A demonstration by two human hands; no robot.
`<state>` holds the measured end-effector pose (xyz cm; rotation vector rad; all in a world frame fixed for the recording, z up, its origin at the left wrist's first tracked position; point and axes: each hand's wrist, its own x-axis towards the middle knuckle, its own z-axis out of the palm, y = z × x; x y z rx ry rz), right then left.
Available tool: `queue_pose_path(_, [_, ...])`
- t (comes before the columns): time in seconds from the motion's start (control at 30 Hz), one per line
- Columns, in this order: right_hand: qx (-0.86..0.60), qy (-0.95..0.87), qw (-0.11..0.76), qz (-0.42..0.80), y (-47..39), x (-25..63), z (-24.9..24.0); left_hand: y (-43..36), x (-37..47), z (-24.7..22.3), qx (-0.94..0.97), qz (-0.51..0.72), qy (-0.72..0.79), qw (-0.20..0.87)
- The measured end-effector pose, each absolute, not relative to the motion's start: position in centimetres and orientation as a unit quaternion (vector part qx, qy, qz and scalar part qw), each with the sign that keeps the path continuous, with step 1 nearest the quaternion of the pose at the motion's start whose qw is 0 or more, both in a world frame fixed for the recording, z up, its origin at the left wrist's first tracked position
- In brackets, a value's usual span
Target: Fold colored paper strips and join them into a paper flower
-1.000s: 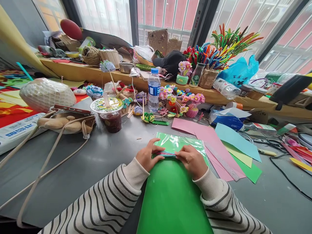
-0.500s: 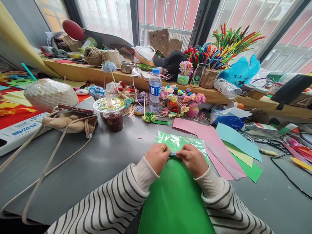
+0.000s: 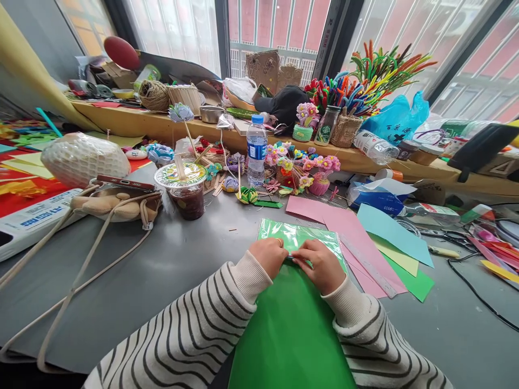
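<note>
"What's each grip got?"
"The left hand [image 3: 268, 256] and right hand [image 3: 321, 266] both pinch 1 thin strip [image 3: 289, 257] — mostly hidden between them."
"And where's that?"
"Over the green sheet [image 3: 292, 329], near the shiny plastic sleeve [image 3: 299, 230] on the table [image 3: 194, 248] — pink paper [image 3: 348, 227] lies off to the right."
</note>
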<state>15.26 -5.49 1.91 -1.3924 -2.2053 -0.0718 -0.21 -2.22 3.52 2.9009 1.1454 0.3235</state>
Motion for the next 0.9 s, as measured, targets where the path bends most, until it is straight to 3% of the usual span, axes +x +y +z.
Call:
queue_pose_path(0.47, [-0.504,-0.759,0.381,0.157,-6.0,16.7,3.6,-2.5,-1.2,3.1,0.888,0.353,0.291,-0.054])
queue_pose_path(0.77, [-0.484,-0.765,0.4,0.143,-6.2,16.7,3.9,-2.7,-1.2,3.3,0.889,0.344,0.301,-0.018])
queue_pose_path(0.9, [-0.499,-0.718,0.45,0.182,-6.2,16.7,3.9,-2.7,-1.2,3.5,0.877,0.369,0.306,0.031])
